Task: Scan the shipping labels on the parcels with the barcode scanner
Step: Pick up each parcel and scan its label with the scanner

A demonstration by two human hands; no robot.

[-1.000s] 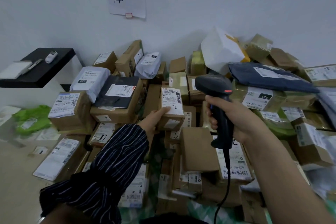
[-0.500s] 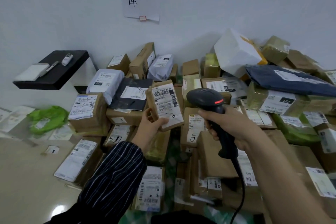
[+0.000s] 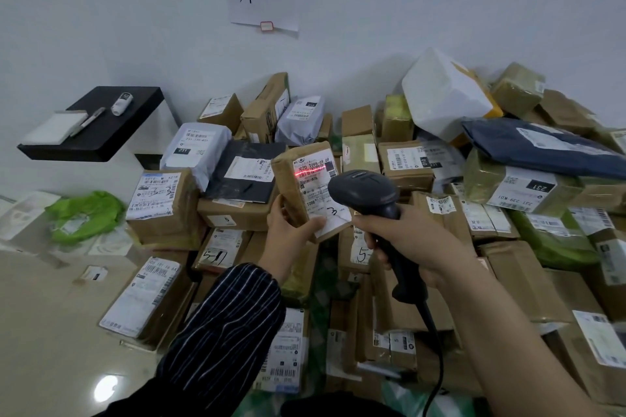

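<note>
My left hand (image 3: pixel 290 233) grips a small brown cardboard parcel (image 3: pixel 288 179) from below and holds it upright above the pile, its white shipping label (image 3: pixel 316 189) facing me. A red scan line crosses the barcode near the label's top. My right hand (image 3: pixel 411 240) is wrapped round the handle of a black corded barcode scanner (image 3: pixel 367 195), whose head points at that label from just to the right. The cable hangs down from the handle toward the bottom of the view.
A large heap of labelled parcels (image 3: pixel 406 162) fills the floor against the white wall: brown boxes, a white foam box (image 3: pixel 443 91), a dark blue mailer (image 3: pixel 542 149), a green bag (image 3: pixel 84 213). A black shelf (image 3: pixel 98 132) with a pen and notepad juts out at left. Bare floor lies lower left.
My left hand has lifted the small parcel off the pile and turned its label toward me. My right hand has brought the scanner down beside it, and a red scan line now shows on the label.
</note>
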